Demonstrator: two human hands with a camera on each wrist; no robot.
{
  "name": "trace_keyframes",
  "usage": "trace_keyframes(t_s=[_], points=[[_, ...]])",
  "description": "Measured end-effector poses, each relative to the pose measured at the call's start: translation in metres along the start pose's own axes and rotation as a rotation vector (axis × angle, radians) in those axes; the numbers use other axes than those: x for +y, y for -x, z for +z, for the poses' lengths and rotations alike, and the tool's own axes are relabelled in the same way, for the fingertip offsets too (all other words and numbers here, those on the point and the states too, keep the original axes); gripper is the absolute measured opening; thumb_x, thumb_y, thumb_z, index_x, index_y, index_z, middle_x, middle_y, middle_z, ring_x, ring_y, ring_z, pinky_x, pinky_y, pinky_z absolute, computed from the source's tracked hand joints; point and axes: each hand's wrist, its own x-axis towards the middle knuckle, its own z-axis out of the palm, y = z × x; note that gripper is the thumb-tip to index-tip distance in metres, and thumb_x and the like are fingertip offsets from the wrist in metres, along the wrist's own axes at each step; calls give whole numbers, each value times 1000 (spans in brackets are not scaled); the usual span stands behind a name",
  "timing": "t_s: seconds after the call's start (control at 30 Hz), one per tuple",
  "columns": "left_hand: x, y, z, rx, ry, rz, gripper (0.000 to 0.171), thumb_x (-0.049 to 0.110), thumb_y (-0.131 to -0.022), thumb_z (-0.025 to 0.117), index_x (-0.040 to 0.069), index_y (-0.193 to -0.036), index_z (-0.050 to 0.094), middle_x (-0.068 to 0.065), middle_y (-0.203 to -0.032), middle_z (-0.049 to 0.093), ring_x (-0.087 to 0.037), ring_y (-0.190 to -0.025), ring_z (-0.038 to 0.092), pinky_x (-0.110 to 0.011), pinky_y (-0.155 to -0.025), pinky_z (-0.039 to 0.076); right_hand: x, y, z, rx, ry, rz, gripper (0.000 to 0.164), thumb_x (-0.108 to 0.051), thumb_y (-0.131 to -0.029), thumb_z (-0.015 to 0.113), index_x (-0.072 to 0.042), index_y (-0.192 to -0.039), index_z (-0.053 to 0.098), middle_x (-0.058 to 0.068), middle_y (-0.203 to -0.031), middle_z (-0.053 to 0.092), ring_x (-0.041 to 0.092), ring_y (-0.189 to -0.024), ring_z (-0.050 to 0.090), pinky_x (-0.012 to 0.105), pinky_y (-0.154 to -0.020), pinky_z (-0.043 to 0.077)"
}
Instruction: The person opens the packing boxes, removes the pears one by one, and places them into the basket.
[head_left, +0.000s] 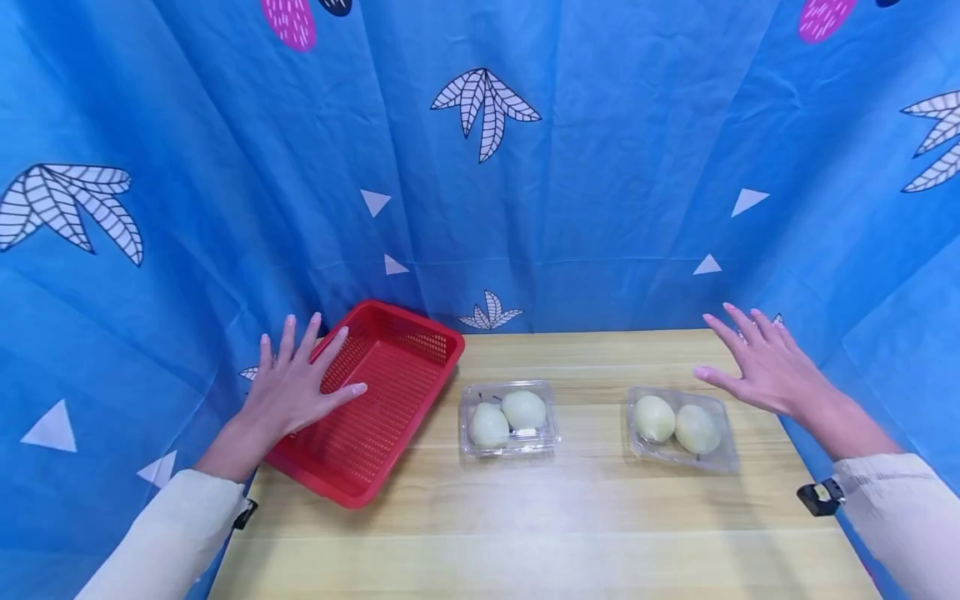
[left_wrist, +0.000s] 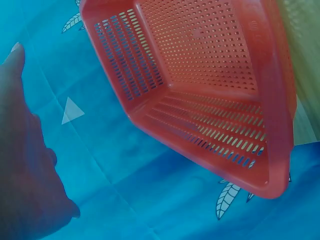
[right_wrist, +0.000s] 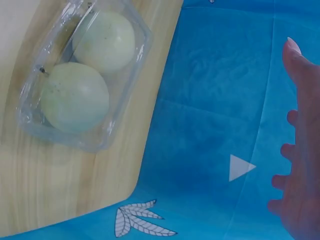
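In the head view my left hand (head_left: 288,396) hovers with spread fingers over the left side of a red plastic basket (head_left: 378,408), overlapping its rim there. The basket has perforated walls and holds nothing. My right hand (head_left: 772,375), fingers spread as well, is raised beyond the upper right of a clear plastic box (head_left: 723,450) with two pale green-yellow pears (head_left: 697,429) inside. Between that box and the basket lies a second clear box (head_left: 553,437), also with two pears (head_left: 523,409). Both hands hold nothing. The right wrist view shows the right-hand box (right_wrist: 112,125) close up.
A light wooden table (head_left: 525,533) carries the basket and boxes. Blue printed curtain (head_left: 600,208) hangs behind the table's back edge and along both sides. The basket stands slanted near the left curtain. Dark wrist cameras (head_left: 820,497) sit at the sleeve cuffs.
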Motion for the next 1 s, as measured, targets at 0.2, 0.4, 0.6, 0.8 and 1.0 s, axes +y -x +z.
trace_keyframes(t_s=[0.2, 0.4, 0.6, 0.8, 1.0], points=[[1, 0, 2, -12, -5, -2, 107, 82, -85, 55, 33, -167, 7, -16, -176, -1, -51, -160, -10, -83, -122, 1, -2, -3, 7, 15, 22, -19, 95, -62, -93, 63, -17, -166, 22, 27, -169, 22, 62, -148, 22, 86, -115, 16], [0, -2, 5, -27, 0, 3, 107, 82, -85, 54, 32, -167, 6, -15, -176, -2, -50, -160, -10, -83, -122, 2, -6, -8, 10, 17, 11, -28, 95, -61, -94, 64, -18, -166, 20, 26, -169, 22, 62, -148, 22, 86, -113, 18], [2, -4, 6, -27, 6, -2, 107, 83, -86, 53, 31, -167, 7, -17, -176, -1, -50, -160, -10, -83, -121, -2, -15, -12, 13, 25, -4, -47, 95, -61, -94, 63, -17, -166, 21, 27, -169, 23, 61, -148, 24, 83, -115, 21], [5, -4, 8, -13, 16, -1, 108, 82, -85, 55, 30, -167, 9, -16, -176, 1, -49, -160, -7, -82, -122, 0, -20, -14, 19, 26, -16, -57, 94, -60, -94, 64, -16, -166, 23, 27, -168, 24, 60, -148, 25, 84, -113, 23], [9, -3, 14, 14, 12, -2, 108, 81, -85, 57, 31, -167, 9, -15, -176, 1, -49, -160, -5, -82, -123, 3, -22, -17, 24, 27, 3, -84, 94, -60, -94, 64, -13, -165, 24, 29, -167, 25, 61, -146, 27, 82, -115, 24]])
